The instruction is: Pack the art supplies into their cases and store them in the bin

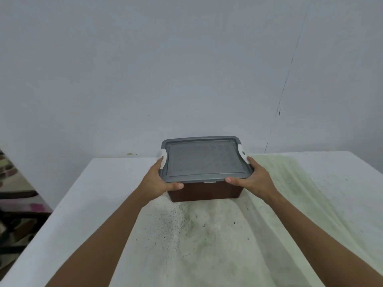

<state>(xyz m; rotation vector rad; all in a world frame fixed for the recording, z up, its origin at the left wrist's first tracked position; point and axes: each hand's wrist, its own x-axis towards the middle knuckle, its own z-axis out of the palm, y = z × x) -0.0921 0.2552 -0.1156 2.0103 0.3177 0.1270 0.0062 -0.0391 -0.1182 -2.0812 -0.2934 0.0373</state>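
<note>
Both hands, left and right, grip the bin at its lid corners, thumbs along the near rim, probably steadying it; it sits near the tabletop's far edge.

Soft, even, rather dim light with a cool grey cast; no glare. The bin throws only a faint shadow on the counter just in front of it. Overall slightly soft; wide-angle bending shows far from the bin, at the edges.
</note>
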